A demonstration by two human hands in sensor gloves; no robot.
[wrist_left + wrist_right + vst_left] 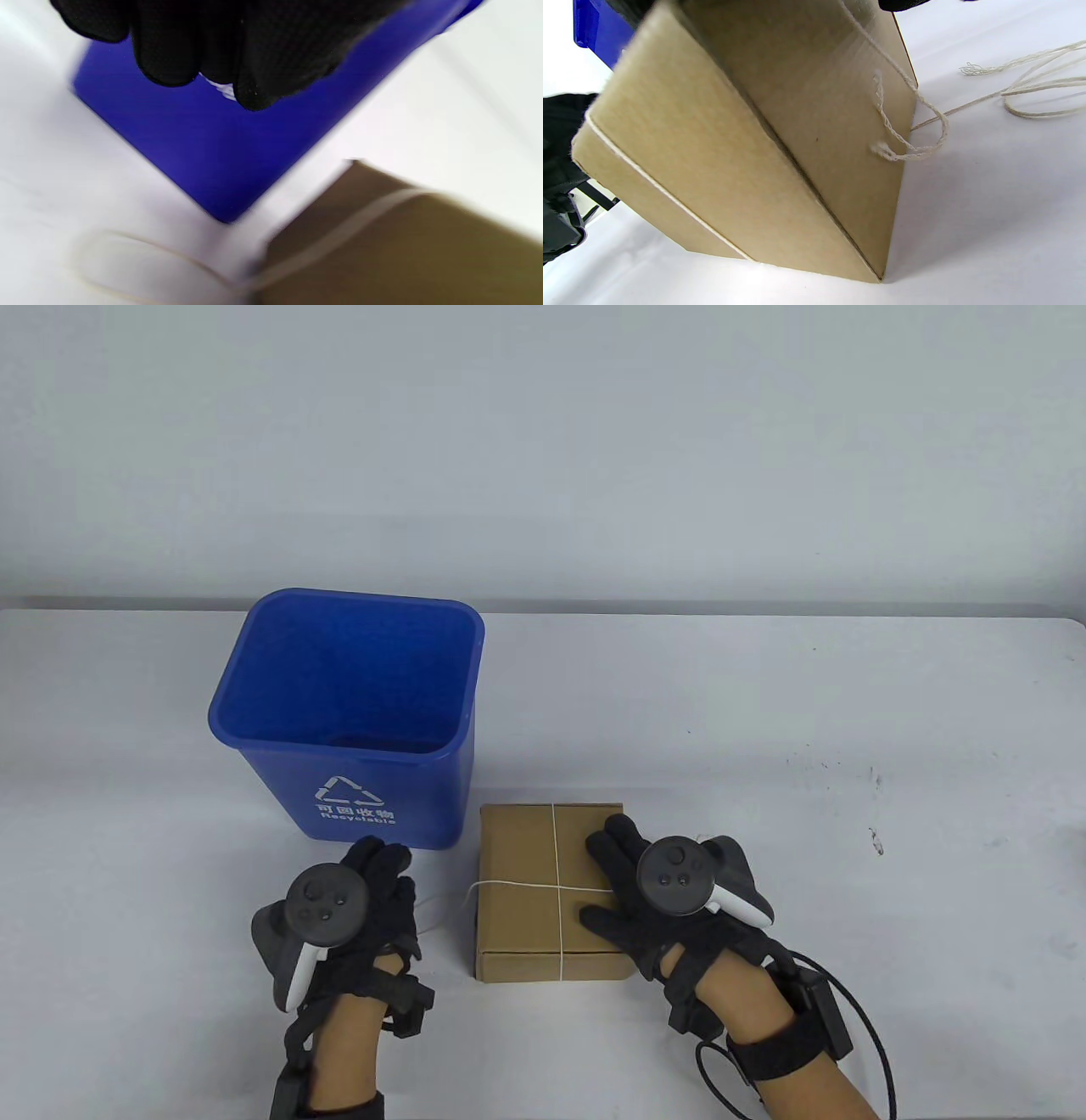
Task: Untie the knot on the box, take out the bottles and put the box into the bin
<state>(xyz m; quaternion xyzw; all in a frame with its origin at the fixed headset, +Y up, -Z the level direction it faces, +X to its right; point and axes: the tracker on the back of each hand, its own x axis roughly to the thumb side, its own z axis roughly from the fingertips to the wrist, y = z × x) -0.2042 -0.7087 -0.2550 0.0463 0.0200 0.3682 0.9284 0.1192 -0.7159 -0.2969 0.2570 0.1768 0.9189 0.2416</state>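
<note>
box: cardboard box (543,882) sits on the tabletop (848,814) just in front-right of the bin (348,712), closed, string (556,848) crossed over the lid

bottles: can't see any, presumably inside the box

right hand: right hand (653,891) lies flat on the box lid, fingers (615,836) straight, pressing not gripping

left hand: left hand (356,908) just left of the box, fingers curled near the loose string end; can't tell if it's actually pinching it

step: looks like the untying stage

how I'd do it: keep the right palm pinning the box, draw the loose end sideways away from the box, slow, so the knot slips instead of cinching

wrist vs table: right wrist view shows loose loops and a frayed end (886,150) on the box's side, which the table view barely shows; left wrist view is blurry, mostly bin wall and a slack loop
</note>
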